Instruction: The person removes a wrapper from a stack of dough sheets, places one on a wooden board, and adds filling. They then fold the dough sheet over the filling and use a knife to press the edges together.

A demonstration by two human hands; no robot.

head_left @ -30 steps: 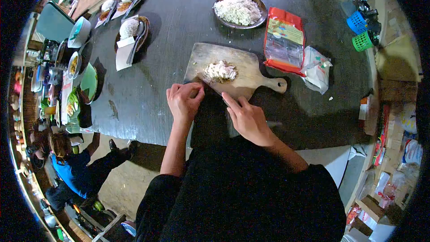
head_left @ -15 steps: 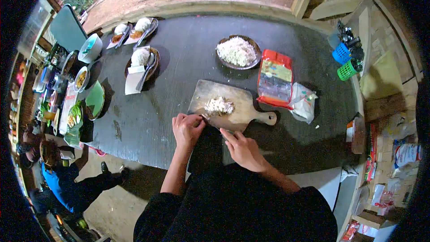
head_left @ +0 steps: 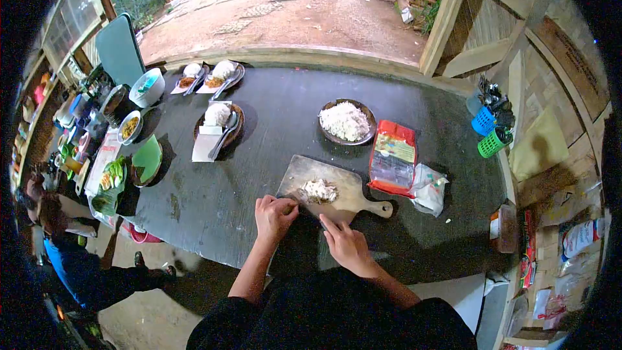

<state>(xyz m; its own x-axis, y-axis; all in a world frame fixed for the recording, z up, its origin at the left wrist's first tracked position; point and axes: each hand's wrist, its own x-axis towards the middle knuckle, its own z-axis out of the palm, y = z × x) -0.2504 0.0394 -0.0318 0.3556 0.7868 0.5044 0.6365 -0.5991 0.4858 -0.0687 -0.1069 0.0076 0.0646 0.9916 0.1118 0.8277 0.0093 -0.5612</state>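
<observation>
A wooden cutting board (head_left: 355, 188) with a handle at its right lies before me, and a small heap of pale shredded food (head_left: 319, 190) rests on it. My left hand (head_left: 275, 216) is closed at the board's lower left edge, fingertips pinched together; whatever is between them is too small to name. My right hand (head_left: 348, 246) is wrapped round what looks like a knife (head_left: 323, 225), just below the board's lower edge. Most of the blade is hard to make out against the dark table.
Beyond the board stand a plate of white shreds (head_left: 345, 121), a red packet (head_left: 393, 155) and a white plastic bag (head_left: 429, 189). Plates with rice mounds (head_left: 217, 115) and spoons are at the left. Cutlery baskets (head_left: 494, 142) stand right. A person (head_left: 78, 272) is at lower left.
My view has tilted up, so the table sits lower in the picture and more ground shows beyond. Both hands keep nearly the same place beside the board. The person at left appears farther left.
</observation>
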